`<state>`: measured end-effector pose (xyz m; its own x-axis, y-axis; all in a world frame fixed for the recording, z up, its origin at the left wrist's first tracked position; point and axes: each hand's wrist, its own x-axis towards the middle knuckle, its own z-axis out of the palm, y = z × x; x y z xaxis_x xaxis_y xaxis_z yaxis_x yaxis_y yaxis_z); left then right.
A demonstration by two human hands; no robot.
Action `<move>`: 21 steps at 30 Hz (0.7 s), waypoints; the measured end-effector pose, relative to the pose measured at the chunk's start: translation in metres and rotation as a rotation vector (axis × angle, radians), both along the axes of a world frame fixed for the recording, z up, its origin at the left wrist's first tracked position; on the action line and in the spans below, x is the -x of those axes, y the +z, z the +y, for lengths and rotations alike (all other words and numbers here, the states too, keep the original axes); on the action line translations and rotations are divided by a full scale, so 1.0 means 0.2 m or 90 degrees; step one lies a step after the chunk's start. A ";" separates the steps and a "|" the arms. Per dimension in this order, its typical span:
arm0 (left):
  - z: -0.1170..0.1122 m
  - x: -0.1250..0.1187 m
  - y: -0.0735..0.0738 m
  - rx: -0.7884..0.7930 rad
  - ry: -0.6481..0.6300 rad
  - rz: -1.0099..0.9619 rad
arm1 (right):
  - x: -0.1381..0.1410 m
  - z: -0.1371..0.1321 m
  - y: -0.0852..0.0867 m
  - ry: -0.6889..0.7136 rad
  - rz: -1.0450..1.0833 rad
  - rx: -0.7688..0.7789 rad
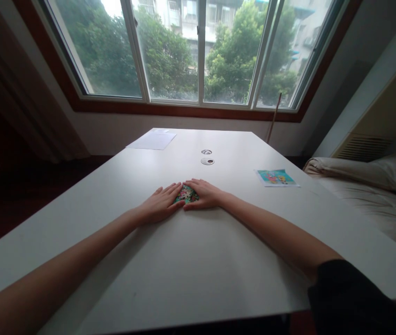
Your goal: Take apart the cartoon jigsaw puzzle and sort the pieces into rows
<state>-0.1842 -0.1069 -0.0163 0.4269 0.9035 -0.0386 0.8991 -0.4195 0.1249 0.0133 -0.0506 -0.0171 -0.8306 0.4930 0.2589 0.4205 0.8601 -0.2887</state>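
A small heap of colourful jigsaw puzzle pieces [187, 194], mostly green with red and pale bits, lies on the white table [191, 270]. My left hand [163, 203] rests along the heap's left side, fingers stretched out and palm down. On the right side, my right hand [203, 193] lies against the heap with its fingers extended. Both hands cup the pieces between them, fingertips close together at the far edge and thumbs close together at the near edge. Parts of the heap are hidden under the fingers.
A colourful picture sheet [277, 177] lies to the right on the table. White paper [154, 139] is at the far left corner. Two round cable-hole covers [207, 161] sit beyond my hands. A cushioned couch or bed [365, 186] stands at the right, a window [198, 51] ahead.
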 end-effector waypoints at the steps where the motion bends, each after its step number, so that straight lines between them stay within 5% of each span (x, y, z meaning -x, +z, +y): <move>1: -0.01 0.03 0.00 -0.003 0.012 -0.001 | 0.04 0.00 0.00 0.020 0.012 -0.004; 14: -0.13 0.42 -0.04 -0.065 0.277 0.007 | 0.57 0.02 0.00 0.091 0.044 -0.006; 21: -0.11 0.50 -0.04 -0.124 0.274 -0.094 | 0.67 0.05 0.02 0.101 0.089 0.085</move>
